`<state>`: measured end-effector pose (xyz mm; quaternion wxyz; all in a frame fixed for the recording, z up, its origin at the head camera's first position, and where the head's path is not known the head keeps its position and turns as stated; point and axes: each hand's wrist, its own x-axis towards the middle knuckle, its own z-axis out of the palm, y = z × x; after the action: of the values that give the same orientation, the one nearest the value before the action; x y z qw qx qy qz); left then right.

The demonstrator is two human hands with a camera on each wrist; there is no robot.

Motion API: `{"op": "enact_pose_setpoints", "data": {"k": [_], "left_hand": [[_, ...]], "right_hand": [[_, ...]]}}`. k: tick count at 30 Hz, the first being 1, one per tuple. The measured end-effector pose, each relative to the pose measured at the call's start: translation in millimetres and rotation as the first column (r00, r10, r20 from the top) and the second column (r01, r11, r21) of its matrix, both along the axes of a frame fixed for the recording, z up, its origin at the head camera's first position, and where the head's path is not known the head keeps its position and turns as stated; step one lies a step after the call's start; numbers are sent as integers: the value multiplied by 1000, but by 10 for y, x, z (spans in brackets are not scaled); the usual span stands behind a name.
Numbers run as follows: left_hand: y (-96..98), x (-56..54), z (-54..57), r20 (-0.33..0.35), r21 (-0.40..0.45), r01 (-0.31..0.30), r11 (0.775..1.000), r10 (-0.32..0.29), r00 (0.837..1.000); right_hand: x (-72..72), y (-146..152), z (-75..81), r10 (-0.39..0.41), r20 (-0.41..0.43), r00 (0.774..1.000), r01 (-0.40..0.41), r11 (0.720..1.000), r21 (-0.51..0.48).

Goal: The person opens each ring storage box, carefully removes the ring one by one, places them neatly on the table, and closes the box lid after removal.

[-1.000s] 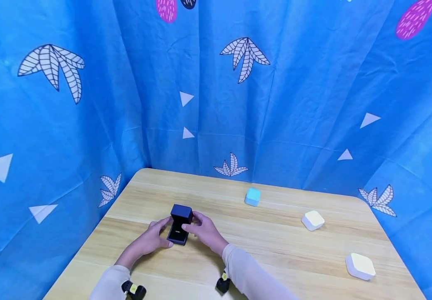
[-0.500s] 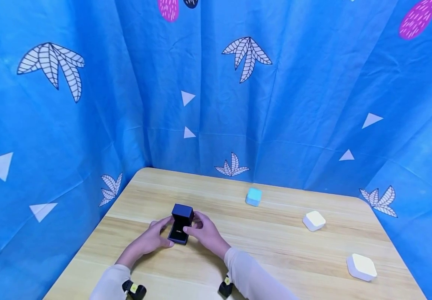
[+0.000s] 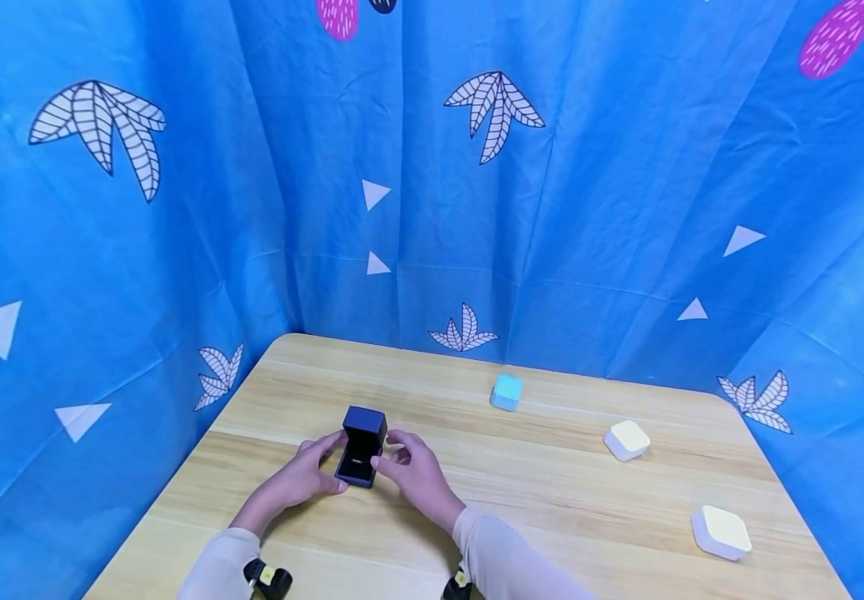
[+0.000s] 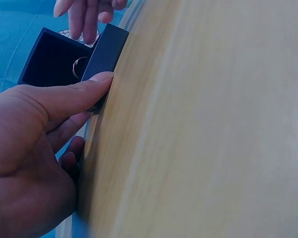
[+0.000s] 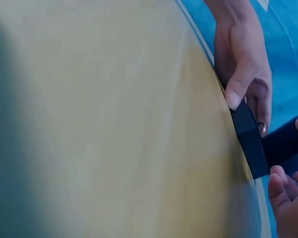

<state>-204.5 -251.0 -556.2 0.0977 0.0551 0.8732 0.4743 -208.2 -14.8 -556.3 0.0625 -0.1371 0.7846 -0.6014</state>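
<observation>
Two hands (image 3: pixel 292 483) (image 3: pixel 420 482), one navy ring box (image 3: pixel 360 444), one ring (image 3: pixel 357 460), one light-blue block (image 3: pixel 506 392), two white blocks (image 3: pixel 626 440) (image 3: pixel 721 532), two wrist cameras (image 3: pixel 272 581) (image 3: pixel 457 587) and one wooden tabletop (image 3: pixel 551 500) can be counted.

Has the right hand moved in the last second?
Yes, slightly: in the head view, the right hand has eased rightward and a little down the picture, away from the ring box, judged against the light-blue block.
</observation>
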Motion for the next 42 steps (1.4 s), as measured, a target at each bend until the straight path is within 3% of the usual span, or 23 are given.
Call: {"op": "enact_pose_setpoints", "data": {"k": [5,12,25,42], "left_hand": [[-6,-6,-12,4,0,-1,1000,1,1000],[-3,-6,-11,6,-1,-3,1000,3,1000],[-5,-19,-9,14,-4,-3,1000,3,1000],[1,-18,-15,12,-15,1,1000,-1,1000]], "right_hand": [[98,-45,37,-25,4,1000,25,999,-36],[174,-122,44,16,-37,999,-17,999,-27],[123,-327,12,-5,-114,993,15,996,93],[84,-456,-33,-86,-231,969,122,982,145]]}}
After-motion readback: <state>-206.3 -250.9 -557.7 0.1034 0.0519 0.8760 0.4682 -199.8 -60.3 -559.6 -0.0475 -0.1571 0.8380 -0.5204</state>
